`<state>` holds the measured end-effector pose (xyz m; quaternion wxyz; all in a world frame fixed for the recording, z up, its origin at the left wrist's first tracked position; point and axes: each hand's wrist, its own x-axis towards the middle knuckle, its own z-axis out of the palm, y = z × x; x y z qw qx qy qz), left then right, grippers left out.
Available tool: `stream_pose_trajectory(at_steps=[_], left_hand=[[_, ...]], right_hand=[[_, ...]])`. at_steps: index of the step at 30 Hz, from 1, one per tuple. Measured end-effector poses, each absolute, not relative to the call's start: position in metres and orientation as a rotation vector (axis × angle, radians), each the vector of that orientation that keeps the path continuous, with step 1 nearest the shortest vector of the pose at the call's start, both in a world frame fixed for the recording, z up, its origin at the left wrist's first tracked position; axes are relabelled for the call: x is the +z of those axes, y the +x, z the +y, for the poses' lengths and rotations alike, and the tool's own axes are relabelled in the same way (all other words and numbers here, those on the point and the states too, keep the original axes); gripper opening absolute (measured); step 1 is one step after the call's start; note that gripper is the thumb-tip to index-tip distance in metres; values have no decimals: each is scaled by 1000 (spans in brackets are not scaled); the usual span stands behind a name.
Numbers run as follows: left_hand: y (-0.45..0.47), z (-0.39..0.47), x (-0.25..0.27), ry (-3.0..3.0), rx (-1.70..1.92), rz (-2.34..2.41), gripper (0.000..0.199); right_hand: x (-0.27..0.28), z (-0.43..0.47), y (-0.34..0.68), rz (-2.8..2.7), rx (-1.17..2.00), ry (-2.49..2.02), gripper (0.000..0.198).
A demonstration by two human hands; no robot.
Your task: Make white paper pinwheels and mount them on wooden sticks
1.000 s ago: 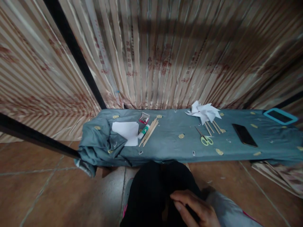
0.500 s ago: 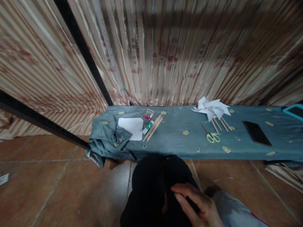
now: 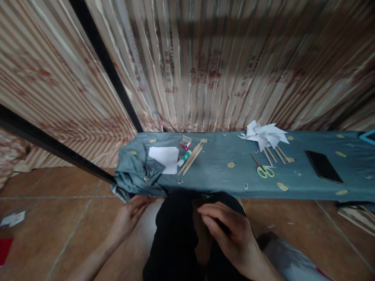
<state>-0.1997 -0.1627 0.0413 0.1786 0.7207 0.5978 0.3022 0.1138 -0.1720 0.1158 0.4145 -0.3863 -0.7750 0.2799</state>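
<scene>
My left hand (image 3: pixel 131 214) is just below the front left edge of the grey-green cloth (image 3: pixel 216 171), its fingers curled in. What it holds, if anything, is hidden. Over my dark-clad knees, my right hand (image 3: pixel 230 230) is loosely bent with thumb and forefinger apart, and nothing shows between them. On the cloth beyond lie white paper sheets (image 3: pixel 168 158), a green-and-white glue stick (image 3: pixel 184 158), several wooden sticks (image 3: pixel 191 158) and a small open red box of pins (image 3: pixel 185 143). Farther right are white paper pinwheels (image 3: pixel 265 134) on sticks and green-handled scissors (image 3: pixel 265 171).
A black phone (image 3: pixel 324 166) lies on the right of the cloth, and a blue-edged object (image 3: pixel 367 137) is cut off beyond it. Dark bars (image 3: pixel 108 66) slant across the left. A striped curtain (image 3: pixel 205 70) hangs behind. Paper scraps (image 3: pixel 13 219) lie on the tiled floor (image 3: pixel 61 222).
My left hand has come into view at the cloth's front left edge. My right hand has moved up and left over my knees. The view has shifted slightly; objects on the cloth stay put.
</scene>
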Motion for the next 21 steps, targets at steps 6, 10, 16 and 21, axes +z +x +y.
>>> stream_pose_trajectory(at_steps=[6,10,16,21], left_hand=[[-171,-40,22,2344,644,1625,27],[-169,-16,7,2359,553,1566,24],[-173,-28,2,2237,664,1591,23],[-171,-30,3,1975,841,1727,24]], right_hand=[[149,-144,75,-2019,812,-670,18],[141,-139,60,-2031,834,-495,20],[103,-140,53,-1921,1020,-639,15],[82,-135,55,-1935,1144,-803,15]])
